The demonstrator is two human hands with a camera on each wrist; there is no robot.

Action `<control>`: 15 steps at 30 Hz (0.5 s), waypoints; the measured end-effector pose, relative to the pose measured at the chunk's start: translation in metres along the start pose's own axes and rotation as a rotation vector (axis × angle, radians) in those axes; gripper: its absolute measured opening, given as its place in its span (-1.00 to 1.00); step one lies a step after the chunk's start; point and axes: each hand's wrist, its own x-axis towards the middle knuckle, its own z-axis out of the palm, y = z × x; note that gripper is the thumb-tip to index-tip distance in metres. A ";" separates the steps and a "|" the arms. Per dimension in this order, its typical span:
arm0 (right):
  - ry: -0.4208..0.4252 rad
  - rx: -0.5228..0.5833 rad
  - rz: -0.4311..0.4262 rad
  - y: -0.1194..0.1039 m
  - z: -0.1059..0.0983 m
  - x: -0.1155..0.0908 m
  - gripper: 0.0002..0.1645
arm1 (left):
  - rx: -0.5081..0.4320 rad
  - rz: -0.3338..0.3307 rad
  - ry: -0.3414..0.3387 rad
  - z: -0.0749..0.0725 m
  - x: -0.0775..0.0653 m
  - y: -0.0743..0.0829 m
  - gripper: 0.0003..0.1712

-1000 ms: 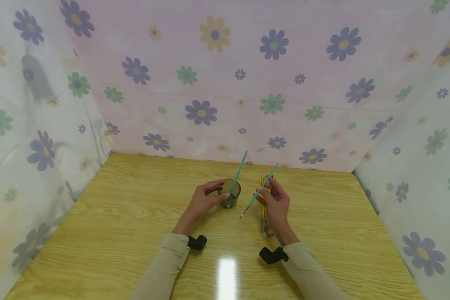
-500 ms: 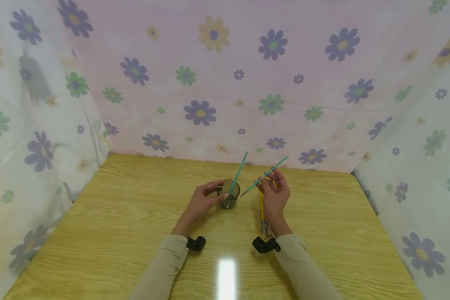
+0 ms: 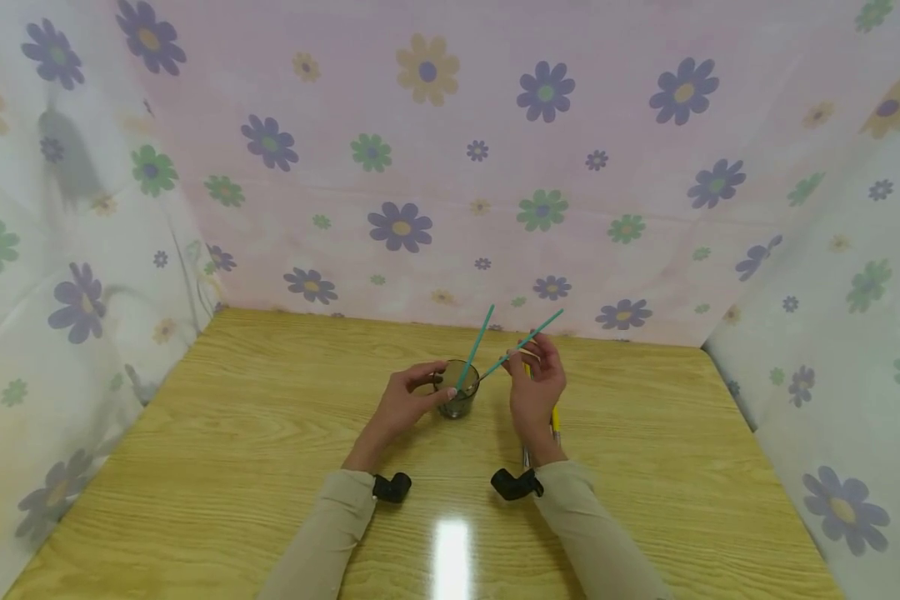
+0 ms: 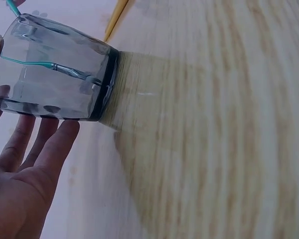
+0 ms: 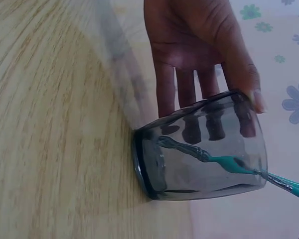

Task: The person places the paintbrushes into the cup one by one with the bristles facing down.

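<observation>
My left hand [image 3: 412,398] holds a smoky grey glass [image 3: 459,408] that stands upright on the table, thumb at the rim and fingers along its side. Leaning inside the glass is a teal paintbrush [image 3: 480,337], bristles down near the base, seen through the wall as the brush [image 4: 70,71] in the left wrist view. My right hand [image 3: 537,404] pinches a second teal paintbrush [image 3: 552,319] by its handle. This one slants down to the left, and its metal ferrule [image 5: 284,183] is right at the glass rim in the right wrist view.
Several yellow-handled paintbrushes [image 3: 556,419] lie on the wooden table [image 3: 270,433] beneath my right hand, partly hidden by it. Flower-patterned cloth [image 3: 450,167] hangs behind the table and at both sides.
My right hand has moved left with its teal paintbrush, from over the yellow brushes until the bristle end reaches the glass rim. The left hand and glass have stayed put.
</observation>
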 end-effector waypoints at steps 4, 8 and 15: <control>-0.008 -0.042 -0.021 0.006 0.003 -0.001 -0.65 | 0.015 0.005 -0.002 -0.002 0.000 0.000 -0.38; -0.024 -0.086 -0.021 0.012 0.006 0.000 -0.65 | 0.021 -0.003 0.000 -0.002 0.001 -0.001 -0.38; -0.079 -0.190 0.042 0.020 0.011 0.001 -0.59 | 0.024 -0.002 0.008 0.000 0.003 -0.003 -0.39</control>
